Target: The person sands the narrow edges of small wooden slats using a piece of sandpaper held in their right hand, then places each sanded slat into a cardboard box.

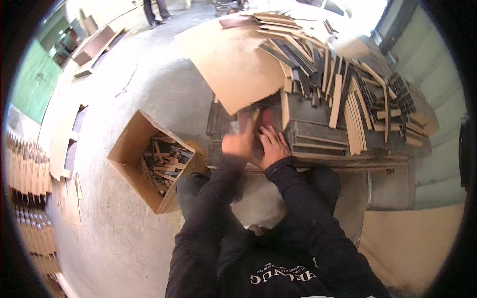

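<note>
My left hand [237, 144], smeared by motion, is closed at the near edge of a dark work surface [216, 124]. A thin tan strip [255, 119] sticks up from its fingers; its lower end is hidden. Close beside it on the right, my right hand [274, 146] lies with fingers spread and pressed down. Under and beyond both hands is a dark reddish flat piece [267, 118], partly covered by them. A large tan board [238, 64] with a rough near edge lies just past the hands.
Left of my knees stands an open cardboard box [130, 144] holding small offcuts [166, 166]. Many black-and-tan strips [338, 94] are heaped on the right of the work surface. Stacked strips [30, 169] stand far left. A person [155, 12] stands at the back.
</note>
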A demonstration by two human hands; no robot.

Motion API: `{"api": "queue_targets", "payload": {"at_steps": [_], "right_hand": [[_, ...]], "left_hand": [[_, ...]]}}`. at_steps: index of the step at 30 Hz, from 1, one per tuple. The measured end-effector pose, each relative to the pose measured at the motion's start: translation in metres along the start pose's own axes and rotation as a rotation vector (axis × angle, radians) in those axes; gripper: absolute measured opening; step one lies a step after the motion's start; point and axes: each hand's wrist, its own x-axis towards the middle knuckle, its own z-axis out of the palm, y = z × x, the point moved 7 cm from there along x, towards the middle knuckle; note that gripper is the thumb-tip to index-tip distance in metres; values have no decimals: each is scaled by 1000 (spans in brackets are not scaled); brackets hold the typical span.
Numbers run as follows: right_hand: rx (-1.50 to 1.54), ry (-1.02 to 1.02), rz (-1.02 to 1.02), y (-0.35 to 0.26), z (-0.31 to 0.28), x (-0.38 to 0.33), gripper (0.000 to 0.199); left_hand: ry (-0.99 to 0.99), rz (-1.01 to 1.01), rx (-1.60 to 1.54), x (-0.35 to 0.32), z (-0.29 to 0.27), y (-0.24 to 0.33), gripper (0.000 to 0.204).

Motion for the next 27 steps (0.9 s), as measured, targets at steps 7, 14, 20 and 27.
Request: {"api": "queue_targets", "payload": {"at_steps": [7,14,20,27], "right_hand": [[-42,45,6,-5,-1,-2,52],[-75,70,-41,-18,-8,1,54],[-87,73,-67,-22,-7,1,55],[-94,83,-80,-20,-6,2,55]], "left_hand": [[19,-453,127,-93,-74,-167,48],[-121,-465,-123,-83,-35,-139,36],[-269,-552,-623,-88,50,-73,35],[-265,-599,-767,-85,50,-72,38]]}}
